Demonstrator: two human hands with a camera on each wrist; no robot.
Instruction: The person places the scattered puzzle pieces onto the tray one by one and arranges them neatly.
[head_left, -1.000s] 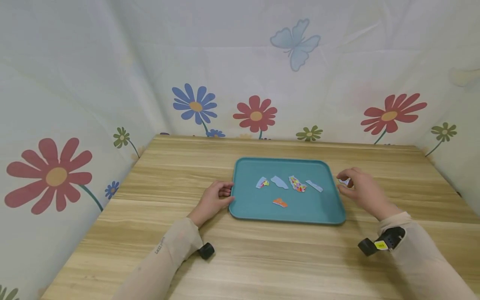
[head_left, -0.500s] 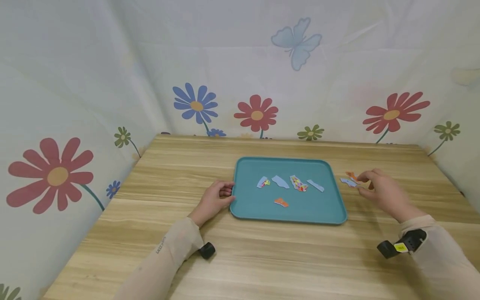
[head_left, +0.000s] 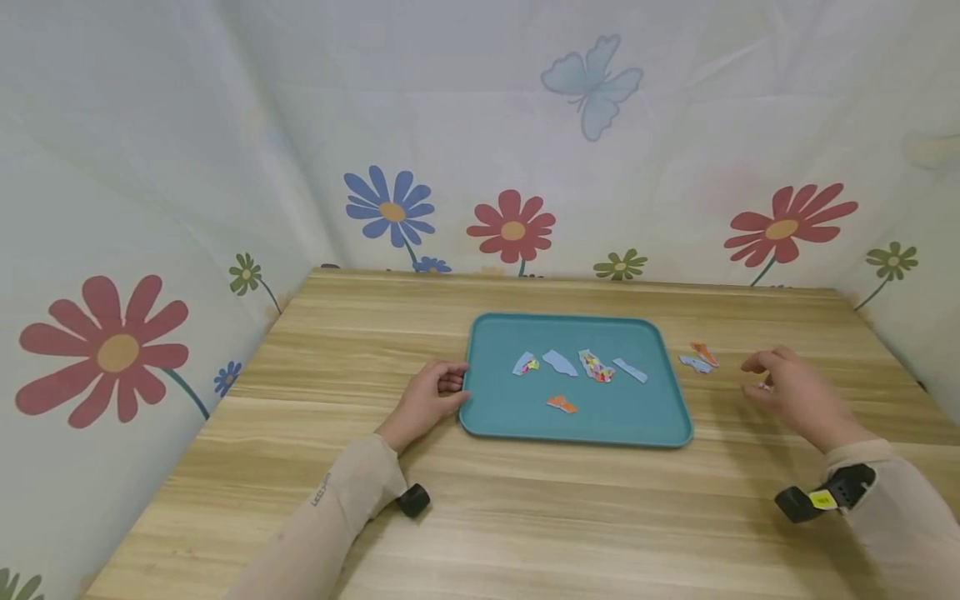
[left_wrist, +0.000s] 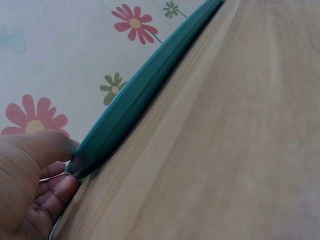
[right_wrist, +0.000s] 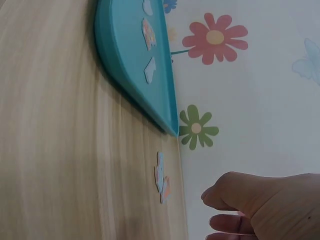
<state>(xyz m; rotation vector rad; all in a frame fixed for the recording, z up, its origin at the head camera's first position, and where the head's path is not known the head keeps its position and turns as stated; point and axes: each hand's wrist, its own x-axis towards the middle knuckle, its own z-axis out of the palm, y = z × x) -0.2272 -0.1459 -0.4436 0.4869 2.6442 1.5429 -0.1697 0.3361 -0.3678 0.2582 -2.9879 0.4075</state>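
A teal tray (head_left: 577, 425) lies on the wooden table, bearing several torn-edged scraps, among them a pale blue scrap (head_left: 560, 363), a multicoloured scrap (head_left: 596, 367) and an orange scrap (head_left: 561, 405). My left hand (head_left: 431, 400) grips the tray's left edge, thumb and fingers around the rim in the left wrist view. Right of the tray lie a light blue scrap (head_left: 696, 363) and an orange-red scrap (head_left: 705, 353), close together. Farther right is my right hand (head_left: 798, 396), thumb and forefinger apart. A small pinkish-white patch shows between them; I cannot tell whether the hand holds it.
The wooden table (head_left: 570, 517) reaches back to a white cloth backdrop (head_left: 450, 100) printed with flowers and a butterfly. A black wrist camera (head_left: 798, 504) sits below the right hand, and another camera (head_left: 412, 501) at the left wrist.
My right hand has moved right, away from the tray, uncovering the light blue and orange-red scraps on the table. The left hand has stayed at the tray's edge.
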